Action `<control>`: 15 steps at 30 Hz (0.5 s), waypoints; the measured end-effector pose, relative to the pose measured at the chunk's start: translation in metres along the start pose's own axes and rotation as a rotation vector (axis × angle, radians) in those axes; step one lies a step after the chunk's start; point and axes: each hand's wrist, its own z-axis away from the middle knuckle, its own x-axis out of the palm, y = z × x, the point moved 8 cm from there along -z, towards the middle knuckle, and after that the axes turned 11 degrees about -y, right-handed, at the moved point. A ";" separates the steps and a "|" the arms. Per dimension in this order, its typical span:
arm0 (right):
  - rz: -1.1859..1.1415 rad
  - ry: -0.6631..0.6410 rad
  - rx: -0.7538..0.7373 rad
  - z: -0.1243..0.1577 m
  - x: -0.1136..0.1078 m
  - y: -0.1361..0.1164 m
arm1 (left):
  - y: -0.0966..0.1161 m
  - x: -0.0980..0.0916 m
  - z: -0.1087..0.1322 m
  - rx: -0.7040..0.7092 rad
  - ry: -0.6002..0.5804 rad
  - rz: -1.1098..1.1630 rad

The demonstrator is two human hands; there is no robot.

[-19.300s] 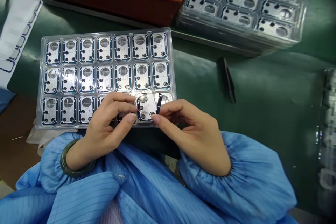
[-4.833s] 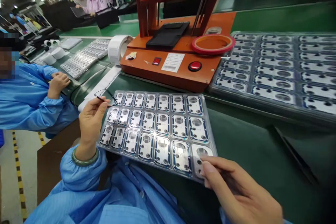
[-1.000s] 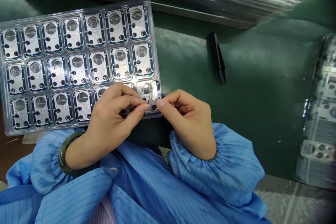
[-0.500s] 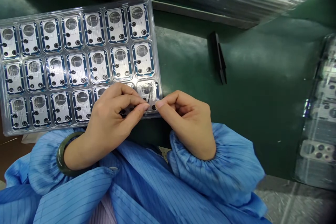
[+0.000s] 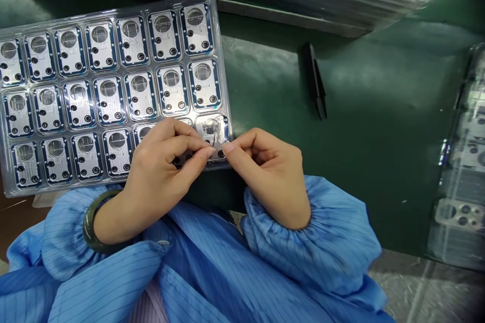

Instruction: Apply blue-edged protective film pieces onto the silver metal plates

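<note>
The silver plate [image 5: 208, 127] between the two hands sits near the centre of the frame, in the lower-right pocket of a clear tray [image 5: 220, 55]. To its left, the left hand [image 5: 170, 161] has its thumb and forefinger closed at the tips, pinching the end of a thin strip [image 5: 215, 136] that curves over the plate. On the right, the right hand [image 5: 267, 174] has thumb against forefinger beside the plate's right edge, other fingers curled; I can't tell whether anything is between those tips.

The tray fills the left and upper left, with silver plates in three rows, blue edging around them; the left hand hides part of the bottom row. At the upper right, a stack of clear trays [image 5: 295, 2] bears similar plates. Along the right edge, a blurred container [image 5: 450, 247] holds silver pieces.
</note>
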 end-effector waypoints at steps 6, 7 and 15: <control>0.022 0.009 -0.022 0.000 0.000 -0.001 | 0.001 0.000 0.000 0.000 0.010 -0.030; 0.022 0.011 -0.024 0.000 0.000 -0.001 | 0.002 0.000 0.000 0.002 0.011 -0.032; 0.033 0.024 -0.040 0.001 -0.001 -0.004 | 0.003 -0.001 0.000 0.013 0.016 -0.038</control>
